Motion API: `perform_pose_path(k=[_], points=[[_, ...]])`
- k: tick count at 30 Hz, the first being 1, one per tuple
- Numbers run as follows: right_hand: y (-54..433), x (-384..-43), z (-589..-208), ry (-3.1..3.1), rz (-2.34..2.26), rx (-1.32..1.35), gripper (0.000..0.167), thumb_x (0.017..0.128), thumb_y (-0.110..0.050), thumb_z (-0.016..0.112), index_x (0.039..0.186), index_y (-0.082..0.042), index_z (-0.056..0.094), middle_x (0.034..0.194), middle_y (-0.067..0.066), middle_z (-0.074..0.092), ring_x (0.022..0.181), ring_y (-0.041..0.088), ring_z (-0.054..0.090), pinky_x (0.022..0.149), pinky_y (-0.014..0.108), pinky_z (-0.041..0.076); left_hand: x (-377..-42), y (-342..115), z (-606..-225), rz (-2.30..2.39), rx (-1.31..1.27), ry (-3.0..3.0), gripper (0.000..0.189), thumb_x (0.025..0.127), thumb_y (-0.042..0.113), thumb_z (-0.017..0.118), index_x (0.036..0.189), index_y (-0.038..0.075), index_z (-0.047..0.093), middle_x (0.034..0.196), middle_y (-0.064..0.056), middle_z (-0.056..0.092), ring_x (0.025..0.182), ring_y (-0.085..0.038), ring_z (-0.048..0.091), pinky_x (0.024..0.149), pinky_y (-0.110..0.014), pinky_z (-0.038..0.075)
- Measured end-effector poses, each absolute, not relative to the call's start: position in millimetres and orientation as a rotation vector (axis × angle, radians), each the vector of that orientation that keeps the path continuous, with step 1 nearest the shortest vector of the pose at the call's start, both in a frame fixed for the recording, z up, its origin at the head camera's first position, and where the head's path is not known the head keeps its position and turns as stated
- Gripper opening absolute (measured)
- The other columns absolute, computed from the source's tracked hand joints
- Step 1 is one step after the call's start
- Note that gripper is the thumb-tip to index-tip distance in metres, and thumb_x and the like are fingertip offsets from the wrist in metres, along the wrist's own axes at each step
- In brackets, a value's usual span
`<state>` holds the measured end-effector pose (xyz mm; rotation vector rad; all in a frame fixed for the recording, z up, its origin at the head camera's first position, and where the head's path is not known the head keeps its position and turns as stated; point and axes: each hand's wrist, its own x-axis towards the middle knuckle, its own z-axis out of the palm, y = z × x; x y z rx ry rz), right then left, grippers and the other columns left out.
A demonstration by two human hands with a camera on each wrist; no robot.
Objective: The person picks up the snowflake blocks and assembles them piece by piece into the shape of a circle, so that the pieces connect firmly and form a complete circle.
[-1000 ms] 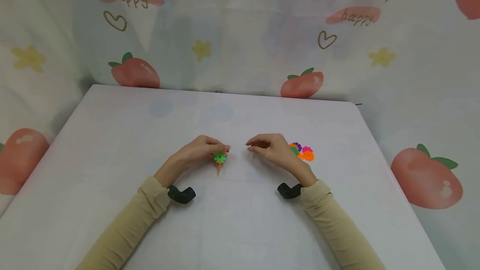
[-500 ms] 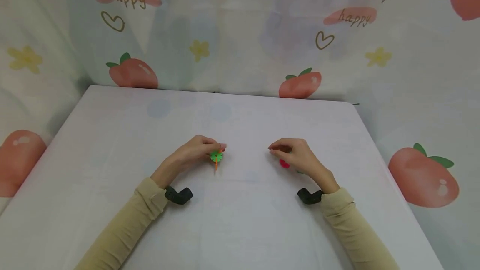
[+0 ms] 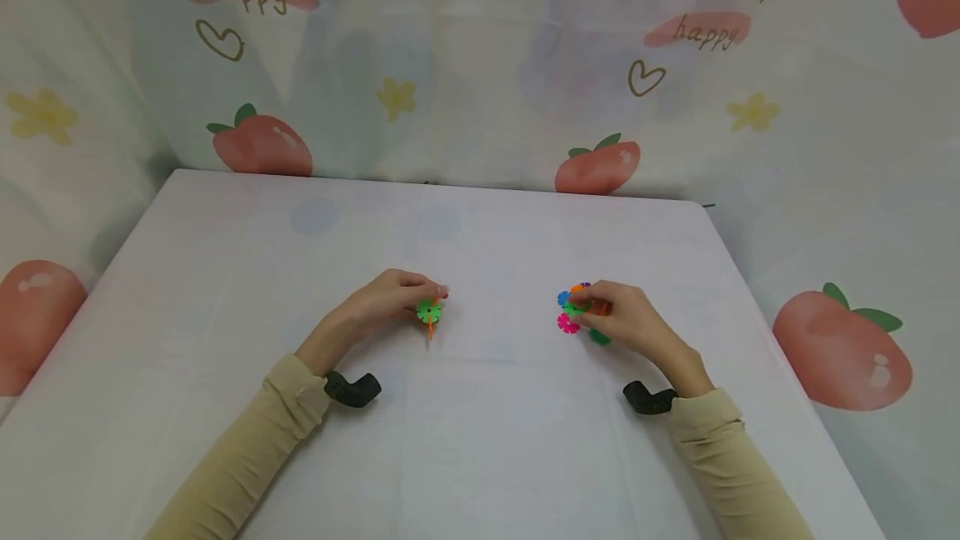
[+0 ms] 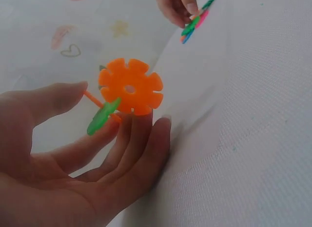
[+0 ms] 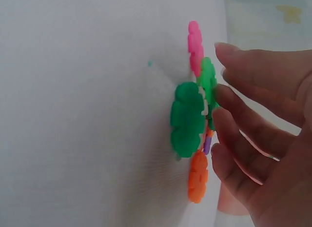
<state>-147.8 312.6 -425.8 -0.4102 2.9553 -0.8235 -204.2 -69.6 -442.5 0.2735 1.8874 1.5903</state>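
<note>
My left hand (image 3: 378, 304) pinches a small joined group of plastic snowflake discs above the table. In the left wrist view, an orange disc (image 4: 139, 85) faces the camera, and a green disc (image 4: 103, 115) stands edge-on, slotted onto another orange one held between thumb and fingers. Over a cluster of loose discs is my right hand (image 3: 626, 317), its fingers loosely bent around a light green disc (image 5: 208, 80). The right wrist view also has a pink disc (image 5: 195, 46), a dark green disc (image 5: 187, 119) and an orange disc (image 5: 197, 177). Fingers hide part of the cluster.
A white-covered table (image 3: 465, 440) carries everything. Behind it hangs a printed cloth backdrop (image 3: 487, 65) with fruit and flower patterns. Each wrist bears a black curved mount, the left mount (image 3: 352, 390) and the right mount (image 3: 648, 398), low over the table.
My right hand has moved right, away from the left hand, to the loose discs, and its fingers are now at the light green one. The left hand keeps its joined discs, almost still.
</note>
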Motion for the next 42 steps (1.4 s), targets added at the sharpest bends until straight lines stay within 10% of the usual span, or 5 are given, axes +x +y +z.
perform_pose_path(k=[15, 42], points=[[308, -154, -432, 2.985, -0.759, -0.370, 0.034, 0.086, -0.007, 0.082, 0.114, 0.004, 0.065, 0.105, 0.017, 0.066, 0.098, 0.031, 0.062, 0.089, 0.049, 0.056, -202, -70, -438, 1.649, 0.227, 1.764, 0.039, 0.104, 0.025, 0.062, 0.127, -0.007, 0.066, 0.118, -0.013, 0.063, 0.079, -0.020, 0.073, 0.085, -0.033, 0.060], [230, -184, -430, 2.741, -1.253, -0.570, 0.022, 0.095, -0.014, 0.075, 0.116, -0.011, 0.072, 0.079, 0.003, 0.068, 0.073, 0.018, 0.064, 0.067, 0.024, 0.051, -205, -66, -445, 1.711, 0.128, 1.699, 0.044, 0.105, 0.028, 0.062, 0.124, -0.012, 0.064, 0.099, -0.014, 0.069, 0.073, -0.022, 0.073, 0.081, -0.035, 0.062]])
